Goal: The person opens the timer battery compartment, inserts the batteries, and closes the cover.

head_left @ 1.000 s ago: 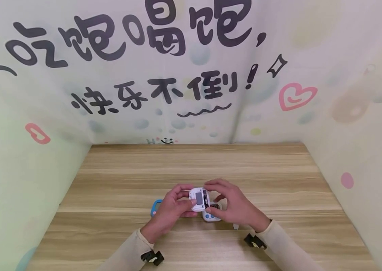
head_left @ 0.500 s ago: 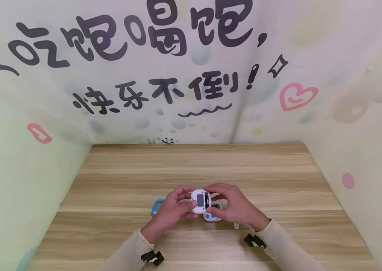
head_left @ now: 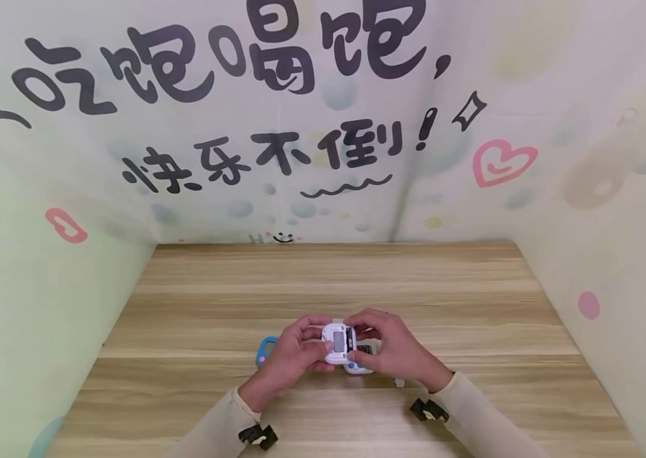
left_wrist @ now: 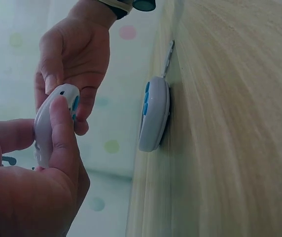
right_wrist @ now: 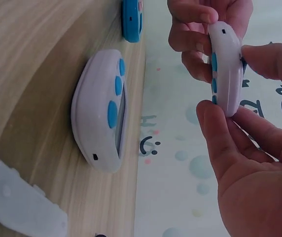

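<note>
While the left hand [head_left: 294,352] grips a white device [head_left: 338,341], the right hand [head_left: 396,348] pinches its opposite edge; another blue-buttoned device [right_wrist: 96,108] lies nearby on the surface [head_left: 323,280].

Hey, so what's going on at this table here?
A person's left hand and right hand hold a white timer above the table, an open slot showing in its back. A second white timer, a blue timer and a small white piece lie on the table.
</note>
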### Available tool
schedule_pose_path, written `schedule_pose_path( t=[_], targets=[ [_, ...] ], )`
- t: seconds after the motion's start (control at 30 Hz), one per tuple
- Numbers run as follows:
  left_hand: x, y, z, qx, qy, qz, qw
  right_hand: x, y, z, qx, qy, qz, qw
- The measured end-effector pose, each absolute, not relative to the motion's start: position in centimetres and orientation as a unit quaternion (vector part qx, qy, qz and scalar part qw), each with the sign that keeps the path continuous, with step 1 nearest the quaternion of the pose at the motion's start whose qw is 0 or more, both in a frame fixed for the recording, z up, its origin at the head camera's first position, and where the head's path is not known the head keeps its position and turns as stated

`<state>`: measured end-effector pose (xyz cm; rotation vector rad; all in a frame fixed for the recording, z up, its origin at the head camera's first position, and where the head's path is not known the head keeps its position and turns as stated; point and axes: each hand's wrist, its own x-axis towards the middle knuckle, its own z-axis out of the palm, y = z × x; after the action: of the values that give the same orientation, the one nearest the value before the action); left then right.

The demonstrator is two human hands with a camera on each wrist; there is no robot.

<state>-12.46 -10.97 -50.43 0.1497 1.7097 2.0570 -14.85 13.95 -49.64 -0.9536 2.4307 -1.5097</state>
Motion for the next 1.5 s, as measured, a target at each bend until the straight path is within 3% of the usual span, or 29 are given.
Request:
schedule_pose_path(
  t=[0.37, 0.83, 1.27, 1.5],
  targets=[
    [-12.5, -10.9, -50.6, 0.088, 0.639, 0.728, 0.231, -14.7, 13.9, -49.4, -0.315, 0.809, -0.491, 0.070],
    [-12.6, -11.0, -50.6, 0.062, 0.633, 0.737, 0.230, -14.8, 14.3, -48.9, -0.324, 0.819, -0.471, 0.045],
    [-12.7, -11.5, -51.0, 0.035, 0.629, 0.745, 0.217, -14.7, 17.4, -49.9, -0.278, 0.845, -0.458, -0.005],
    [-12.7, -11.6, -51.1, 0.030, 0.627, 0.748, 0.217, -14.0, 19.1, -51.1, -0.252, 0.857, -0.450, 0.001]
  ],
)
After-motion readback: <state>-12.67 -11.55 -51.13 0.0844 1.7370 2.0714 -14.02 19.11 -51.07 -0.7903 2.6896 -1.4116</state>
